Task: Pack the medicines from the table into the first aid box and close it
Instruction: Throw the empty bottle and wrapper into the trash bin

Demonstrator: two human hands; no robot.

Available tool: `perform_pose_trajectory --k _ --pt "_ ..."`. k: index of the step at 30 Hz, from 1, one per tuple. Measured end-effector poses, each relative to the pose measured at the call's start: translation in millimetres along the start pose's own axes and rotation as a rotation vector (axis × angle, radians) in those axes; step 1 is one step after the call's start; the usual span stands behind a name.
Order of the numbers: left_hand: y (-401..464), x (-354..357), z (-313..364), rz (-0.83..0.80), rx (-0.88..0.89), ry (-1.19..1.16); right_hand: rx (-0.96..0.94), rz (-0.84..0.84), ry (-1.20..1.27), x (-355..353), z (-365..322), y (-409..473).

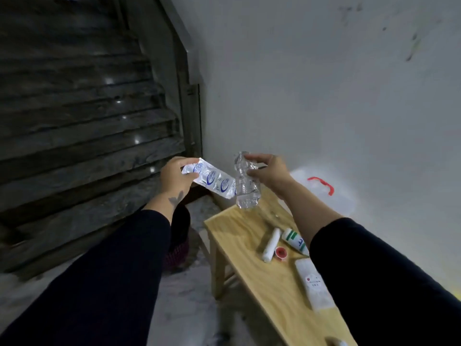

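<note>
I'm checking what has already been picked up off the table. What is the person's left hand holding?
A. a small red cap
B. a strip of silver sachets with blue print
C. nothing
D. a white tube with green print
B: the left hand pinches one end of the strip of silver sachets up in the air, while the white tube with green print and the small red cap lie on the wooden table.

I'm seeing a silvery strip [212, 180] showing blue round logos, and a clear bottle [246, 186] glinting beside it. The table [272, 295] is showing pale yellow wood grain. A white tube [270, 244] is lying there, another tube [295, 240] wearing green print, a red cap [281, 252] glowing between. The box [341, 198] is looking translucent white, its handle [321, 184] red. Sleeves [119, 270] are reading black.
</note>
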State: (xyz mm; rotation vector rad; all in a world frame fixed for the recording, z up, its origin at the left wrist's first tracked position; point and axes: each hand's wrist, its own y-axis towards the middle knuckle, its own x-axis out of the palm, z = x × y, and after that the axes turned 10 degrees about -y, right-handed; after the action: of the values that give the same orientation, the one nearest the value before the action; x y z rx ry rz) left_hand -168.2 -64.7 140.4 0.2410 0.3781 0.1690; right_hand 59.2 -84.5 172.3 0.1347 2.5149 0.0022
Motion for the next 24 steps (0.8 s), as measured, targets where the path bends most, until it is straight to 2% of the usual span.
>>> perform_pose_trajectory --k 8,14,24 --pt "42.3 -102.8 -66.3 0.016 -0.11 0.001 -0.019 -0.131 0.064 122.2 -69.6 43.2" --pt "80.3 -156.3 -120.9 -0.009 -0.158 0.071 0.012 -0.19 0.05 206.4 -92.0 78.6" --pt "138.6 -164.2 -230.5 -0.093 -0.34 0.134 0.131 -0.356 -0.052 307.4 -83.0 146.2"
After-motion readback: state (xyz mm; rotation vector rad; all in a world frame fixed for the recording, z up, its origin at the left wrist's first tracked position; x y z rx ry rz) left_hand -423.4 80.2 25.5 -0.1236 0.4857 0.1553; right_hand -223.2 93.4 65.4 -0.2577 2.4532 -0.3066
